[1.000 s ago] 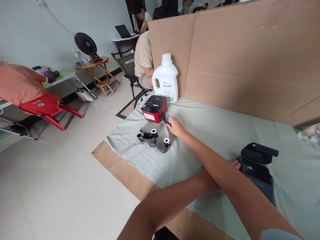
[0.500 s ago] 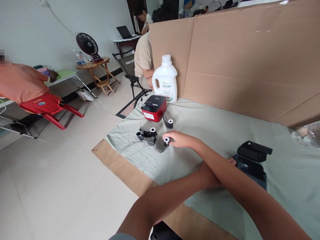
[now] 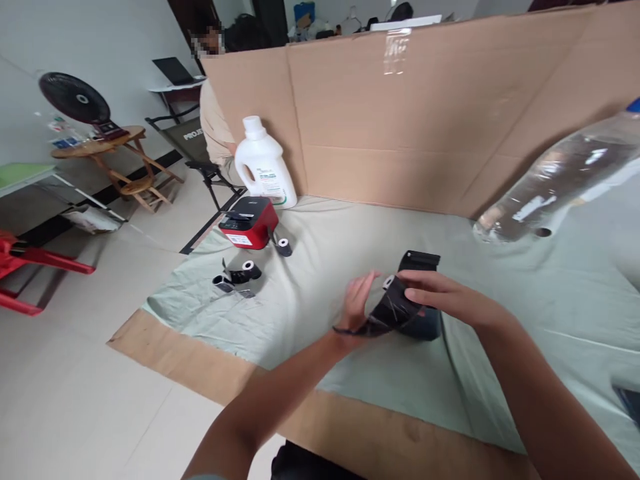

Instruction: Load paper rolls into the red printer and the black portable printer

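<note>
your right hand (image 3: pixel 431 292) brought the pinched white-cored black film roll (image 3: pixel 397 299) within reach of the dark-blue plastic box (image 3: pixel 424 327); left hand (image 3: pixel 357 301) spread, empty.

Toward four o'clock, a black roll (image 3: pixel 395 303) shows a white core (image 3: pixel 389 282). At nine, the box (image 3: pixel 263 228) is red with a black top. Between ten and eleven, the jug (image 3: pixel 267 155) is white with green print. Plain pale green cloth (image 3: pixel 310 267); brown cardboard (image 3: pixel 360 113) at one.

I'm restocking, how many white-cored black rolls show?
3: first roll in the right hand, second roll beside the red box, third roll in front of it. Others may be hidden.
</note>
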`<state>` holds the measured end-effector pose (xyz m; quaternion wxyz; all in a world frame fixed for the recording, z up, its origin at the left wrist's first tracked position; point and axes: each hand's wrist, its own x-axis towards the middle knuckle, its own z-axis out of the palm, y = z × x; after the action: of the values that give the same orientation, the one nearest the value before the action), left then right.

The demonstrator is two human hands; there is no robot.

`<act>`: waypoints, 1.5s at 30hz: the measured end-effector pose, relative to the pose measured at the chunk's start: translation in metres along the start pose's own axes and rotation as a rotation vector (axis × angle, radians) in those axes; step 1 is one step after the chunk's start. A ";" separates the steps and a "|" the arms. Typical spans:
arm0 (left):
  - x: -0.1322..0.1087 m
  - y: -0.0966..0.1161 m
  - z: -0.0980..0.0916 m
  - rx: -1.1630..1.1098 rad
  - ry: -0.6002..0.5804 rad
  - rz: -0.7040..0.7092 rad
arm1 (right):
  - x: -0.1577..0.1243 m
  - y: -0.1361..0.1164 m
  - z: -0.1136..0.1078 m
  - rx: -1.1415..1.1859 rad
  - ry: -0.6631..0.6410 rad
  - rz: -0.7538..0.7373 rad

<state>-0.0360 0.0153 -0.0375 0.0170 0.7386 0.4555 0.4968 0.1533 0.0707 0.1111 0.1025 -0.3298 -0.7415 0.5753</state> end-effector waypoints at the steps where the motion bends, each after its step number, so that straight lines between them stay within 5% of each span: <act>1: -0.001 0.003 -0.002 -0.009 0.044 0.035 | -0.014 0.005 -0.008 -0.071 0.013 0.022; 4: -0.005 0.018 -0.003 0.010 0.131 0.219 | -0.035 0.027 -0.023 -0.310 0.091 0.095; 8: -0.007 0.035 0.005 0.137 0.027 0.391 | -0.025 0.059 -0.026 -0.614 0.212 0.139; 19: -0.011 0.030 0.011 0.158 -0.138 0.381 | -0.006 0.054 -0.008 -0.941 0.315 0.183; 26: -0.005 0.035 0.010 0.088 -0.115 0.400 | -0.002 0.057 0.000 -1.035 0.292 0.246; 34: -0.004 0.033 0.013 0.054 -0.126 0.330 | 0.002 0.050 0.010 -1.016 0.416 0.377; 40: -0.010 0.029 0.013 0.108 -0.182 0.350 | -0.003 0.051 -0.015 -0.989 0.699 0.182; 45: -0.013 0.028 0.008 0.124 -0.213 0.453 | -0.011 0.053 -0.028 -0.783 0.542 0.092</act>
<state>-0.0126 -0.0067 -0.0377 -0.0924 0.8697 0.3035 0.3781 0.1959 0.0923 0.0736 0.1348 -0.5143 -0.8335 0.1500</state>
